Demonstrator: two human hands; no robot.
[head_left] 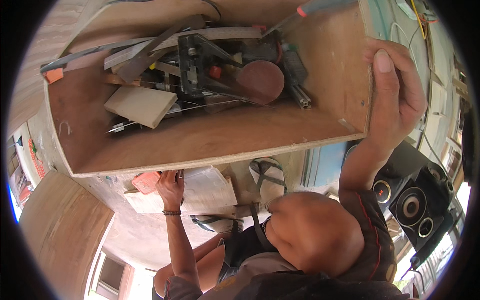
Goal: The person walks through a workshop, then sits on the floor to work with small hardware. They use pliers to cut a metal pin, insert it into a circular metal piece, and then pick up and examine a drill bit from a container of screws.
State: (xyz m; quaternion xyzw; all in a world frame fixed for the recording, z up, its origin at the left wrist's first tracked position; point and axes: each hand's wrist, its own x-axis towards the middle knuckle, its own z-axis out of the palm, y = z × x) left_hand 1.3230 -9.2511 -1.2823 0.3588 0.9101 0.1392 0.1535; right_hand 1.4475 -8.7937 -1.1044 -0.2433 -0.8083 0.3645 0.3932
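An open wooden box [210, 147] with several tools in it is tilted toward me. My right hand [397, 92] grips its right wall, the thumb pressed along the rim. Below the near wall, my left hand [171, 191] is bent inward beside an orange-red object [145, 182]. The box edge partly hides its fingertips, so what they hold cannot be made out. Inside the box lie a round reddish disc [260, 82], a pale wooden block [141, 106], a black metal tool [192, 65], a flat dark bar [142, 55] and a pale ruler-like strip [215, 33].
A screwdriver-like tool [310, 7] leans at the box's far right. Beneath are a pale board [200, 195] and my sandalled feet [267, 177]. Black speakers [412, 202] stand at the right, a wooden panel [65, 220] at the left, and cables [417, 20] at the upper right.
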